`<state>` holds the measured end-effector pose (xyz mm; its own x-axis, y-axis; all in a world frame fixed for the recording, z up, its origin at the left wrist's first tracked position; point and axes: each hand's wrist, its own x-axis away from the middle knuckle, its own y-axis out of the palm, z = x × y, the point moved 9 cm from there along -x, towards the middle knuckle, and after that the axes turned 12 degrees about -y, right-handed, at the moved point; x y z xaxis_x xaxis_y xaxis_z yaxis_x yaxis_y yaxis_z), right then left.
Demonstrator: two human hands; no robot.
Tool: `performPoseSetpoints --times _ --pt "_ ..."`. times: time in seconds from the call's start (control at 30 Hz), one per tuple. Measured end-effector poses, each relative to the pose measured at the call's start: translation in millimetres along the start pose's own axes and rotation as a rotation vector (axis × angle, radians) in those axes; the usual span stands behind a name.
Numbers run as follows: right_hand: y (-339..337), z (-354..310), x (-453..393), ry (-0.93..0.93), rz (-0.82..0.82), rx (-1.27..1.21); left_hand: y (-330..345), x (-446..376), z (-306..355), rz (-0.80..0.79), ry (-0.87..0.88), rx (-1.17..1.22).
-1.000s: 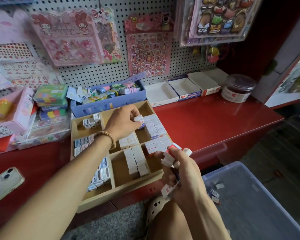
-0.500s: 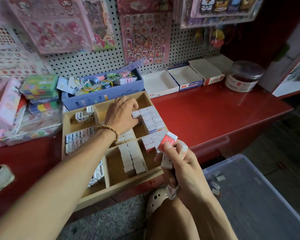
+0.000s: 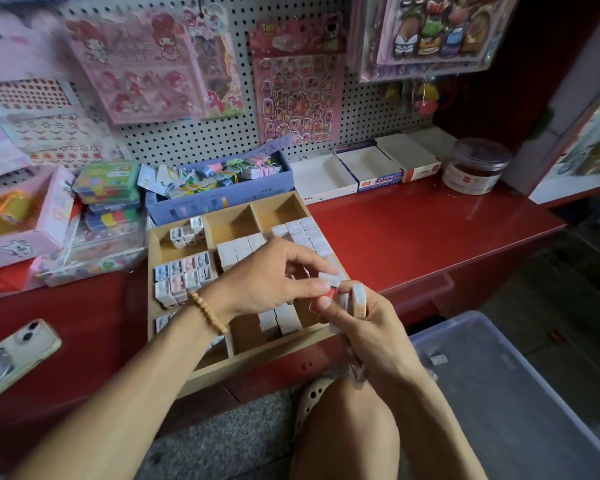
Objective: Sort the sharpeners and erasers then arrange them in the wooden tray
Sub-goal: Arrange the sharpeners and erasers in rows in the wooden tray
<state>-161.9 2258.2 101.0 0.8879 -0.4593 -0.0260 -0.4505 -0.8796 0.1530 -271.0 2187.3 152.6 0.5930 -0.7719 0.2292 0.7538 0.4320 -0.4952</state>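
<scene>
Wooden tray (image 3: 222, 367) sits on our red counter (image 3: 413, 230), sharpeners (image 3: 182, 275) in its left slots, our left hand (image 3: 267, 277) pinching an eraser (image 3: 330, 279) off the bunch our right hand (image 3: 364, 327) grips.

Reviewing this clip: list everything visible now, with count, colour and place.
divided wooden tray: one, tan, on the red counter
white wrapped erasers: many, right and middle compartments
small sharpeners: many, white-pink, left compartments
purple box of clips: one, behind the tray
open white cartons: three, at the pegboard
clear lidded jar: one, counter's right end
sticker sheets: several, pink, hanging on the pegboard
phone: one, white case, counter's left
clear plastic bin: one, lower right
left hand: pinches an eraser
right hand: grips several erasers
</scene>
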Motion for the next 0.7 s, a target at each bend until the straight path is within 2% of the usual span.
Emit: performPoseSetpoints --times 0.13,0.2,0.27,0.37,0.57,0.7 --pt "-10.8 17.5 13.1 0.16 0.186 -0.311 -9.6 6.8 -8.3 0.082 -0.058 0.074" --pt "-12.8 19.9 18.6 0.186 0.207 -0.406 -19.5 8.4 -18.6 0.16 -0.1 0.083" --pt "-12.5 16.6 22.1 0.166 0.169 -0.394 -24.6 7.0 -29.1 0.223 -0.131 0.045" --pt "-10.7 11.7 26.6 0.147 0.124 -0.395 -22.0 1.6 -37.6 0.285 -0.149 -0.098" --pt "-24.0 19.5 26.7 0.17 0.278 -0.517 -7.5 -11.4 -36.9 0.332 -0.173 -0.394" --pt "-20.8 15.3 25.7 0.161 0.278 -0.518 7.6 -15.4 -35.1 0.315 -0.133 -0.575"
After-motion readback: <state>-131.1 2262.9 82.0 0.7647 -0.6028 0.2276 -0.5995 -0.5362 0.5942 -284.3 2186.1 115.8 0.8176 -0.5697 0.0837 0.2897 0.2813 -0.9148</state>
